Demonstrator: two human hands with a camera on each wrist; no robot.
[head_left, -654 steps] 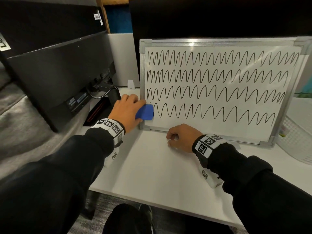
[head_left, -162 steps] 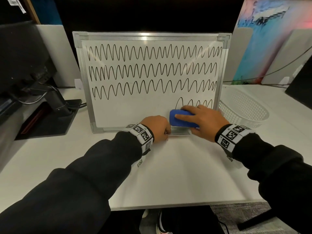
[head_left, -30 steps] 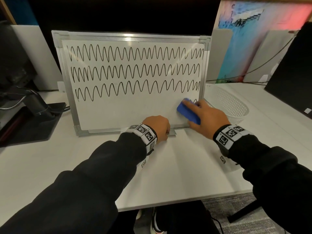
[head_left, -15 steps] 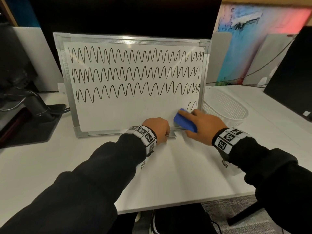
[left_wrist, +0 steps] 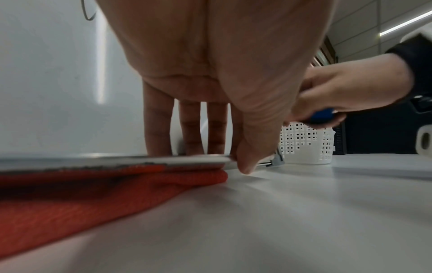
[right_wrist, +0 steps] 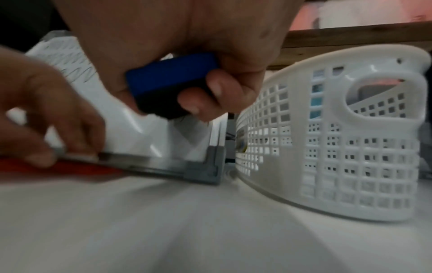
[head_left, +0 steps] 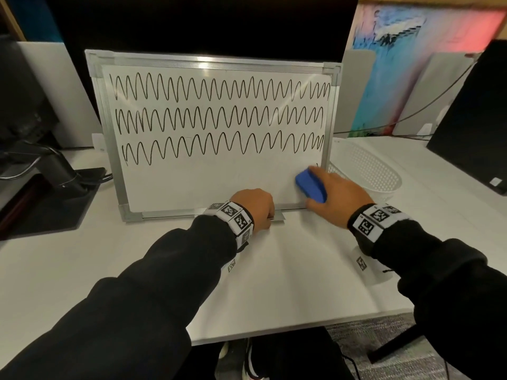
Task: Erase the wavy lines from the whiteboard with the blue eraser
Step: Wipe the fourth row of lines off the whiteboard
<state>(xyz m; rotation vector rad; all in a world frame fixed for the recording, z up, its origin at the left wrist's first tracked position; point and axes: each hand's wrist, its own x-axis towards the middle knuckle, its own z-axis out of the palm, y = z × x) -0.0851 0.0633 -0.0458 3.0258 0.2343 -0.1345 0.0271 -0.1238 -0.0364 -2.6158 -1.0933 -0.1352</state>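
Note:
A metal-framed whiteboard (head_left: 208,182) leans upright at the back of the white desk, with three rows of black wavy lines (head_left: 219,120) across its upper part and a tiny black trace at the lower right. My right hand (head_left: 337,198) grips the blue eraser (head_left: 311,185) and presses it against the board's lower right corner; its black felt side (right_wrist: 161,109) faces the board. My left hand (head_left: 256,205) pinches the board's bottom tray (left_wrist: 117,161), fingers above and thumb (left_wrist: 247,160) at its front edge.
A white perforated basket (head_left: 365,171) stands just right of the board, close to my right hand. A red cloth (left_wrist: 81,194) lies under the board's bottom edge. A black monitor stand (head_left: 55,174) sits at the left, a dark panel (head_left: 472,119) at the far right.
The right hand has swept the eraser up and right over the last loops of the bottom row, wiping them away except a tiny trace. The left hand keeps its hold on the tray.

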